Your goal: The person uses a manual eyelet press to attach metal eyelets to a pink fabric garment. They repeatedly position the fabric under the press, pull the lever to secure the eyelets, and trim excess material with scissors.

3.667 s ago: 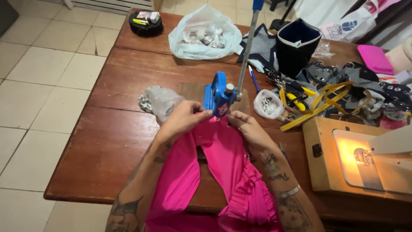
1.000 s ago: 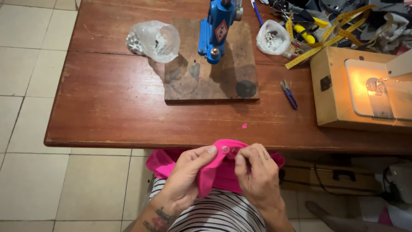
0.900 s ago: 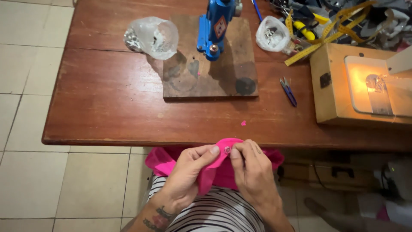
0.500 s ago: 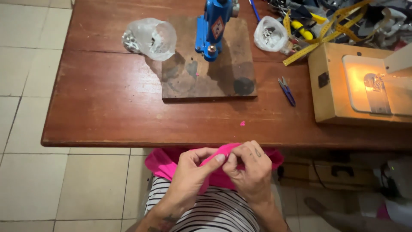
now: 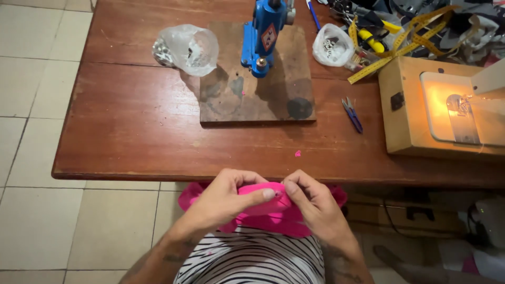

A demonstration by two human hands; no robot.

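Left hand (image 5: pixel 223 200) and right hand (image 5: pixel 313 202) together at the lap, below the near edge of the bench (image 5: pixel 131 131). Both grips clamped on the pink cloth (image 5: pixel 263 202): left thumb laid across the top of the fold, fingers curled behind; right thumb and forefinger pinching the same fold from the other side, fingertips almost meeting in the middle. Cloth bunched between the hands, the rest spilling out left and right and down onto a striped shirt (image 5: pixel 252 260). Tattooed forearms running in from the bottom edge.

On the bench, just beyond the hands, a tiny pink scrap (image 5: pixel 298 153) near the front edge. Further back, a dark wooden board (image 5: pixel 263 100) lying flat, with a blue hand press (image 5: pixel 263 37) standing upright on its far half. Left of the board, touching its corner, a clear plastic bag (image 5: pixel 187 50) holding small metal pieces. Right of the board, a second, smaller clear bag (image 5: pixel 331 46) with small round parts. Between board and wooden box, a small pair of blue snips (image 5: pixel 352 114) lying flat on the bare wood. At the right, a pale wooden box (image 5: pixel 405 113) carrying a sewing machine (image 5: pixel 457 108) with its lamp lit. Behind it, a yellow measuring tape (image 5: pixel 389 55) draped over a heap of tools and dark cloth. Pale floor tiles (image 5: pixel 31 79) left of the bench.
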